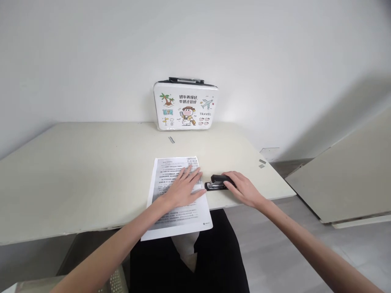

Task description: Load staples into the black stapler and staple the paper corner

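Note:
A printed paper sheet [171, 221] lies on the cream table [76, 175], its lower edge hanging over the front. My left hand [185, 188] rests flat on the sheet with fingers stretched out. Just right of the sheet sits a black stapler [215, 182]. My right hand [242, 188] lies over the stapler's right end, fingers curled onto it.
A white carry case [185, 105] with cartoon travel drawings stands against the wall at the back. Staple strips lie near it [171, 140] and at the table's right corner [262, 163]. A second tabletop [351, 175] stands to the right across a floor gap.

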Demonstrator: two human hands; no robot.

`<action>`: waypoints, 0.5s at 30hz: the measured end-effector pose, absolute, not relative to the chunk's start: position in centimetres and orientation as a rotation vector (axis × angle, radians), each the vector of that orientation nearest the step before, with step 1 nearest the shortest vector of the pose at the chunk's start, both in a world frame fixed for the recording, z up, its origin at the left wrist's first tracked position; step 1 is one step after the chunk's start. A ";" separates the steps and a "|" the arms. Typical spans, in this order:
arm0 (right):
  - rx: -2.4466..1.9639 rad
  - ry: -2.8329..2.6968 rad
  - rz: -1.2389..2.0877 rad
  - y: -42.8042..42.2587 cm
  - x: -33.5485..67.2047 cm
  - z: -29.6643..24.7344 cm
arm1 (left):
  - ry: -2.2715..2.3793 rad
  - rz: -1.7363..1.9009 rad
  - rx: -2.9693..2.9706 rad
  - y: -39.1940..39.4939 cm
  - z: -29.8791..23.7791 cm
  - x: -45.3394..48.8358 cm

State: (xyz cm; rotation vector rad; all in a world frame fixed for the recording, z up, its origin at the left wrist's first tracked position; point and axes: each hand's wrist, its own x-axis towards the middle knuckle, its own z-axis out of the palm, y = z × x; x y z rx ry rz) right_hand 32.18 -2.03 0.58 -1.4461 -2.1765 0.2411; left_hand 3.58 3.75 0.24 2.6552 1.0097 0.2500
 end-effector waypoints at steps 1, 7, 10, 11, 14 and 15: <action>-1.428 -2.164 0.247 -2.2 32.7 0.1 | 1.011 0.246 2.653 3.6 0.5 3.4; -1.483 -1.925 0.431 -1.7 33.8 -1.6 | 1.093 0.232 2.631 1.7 2.1 -0.5; -1.518 -1.768 0.487 -1.6 34.1 -1.6 | 1.240 0.171 2.619 0.6 2.4 -5.3; -1.527 -1.711 0.494 -1.6 34.3 -1.5 | 1.278 0.167 2.623 0.2 2.4 -6.8; -1.527 -1.585 0.525 -1.7 34.6 -1.3 | 1.287 0.146 2.651 -0.9 2.3 -9.6; -1.518 -1.556 0.536 -1.7 34.7 -1.1 | 1.282 0.133 2.664 -1.3 2.2 -9.7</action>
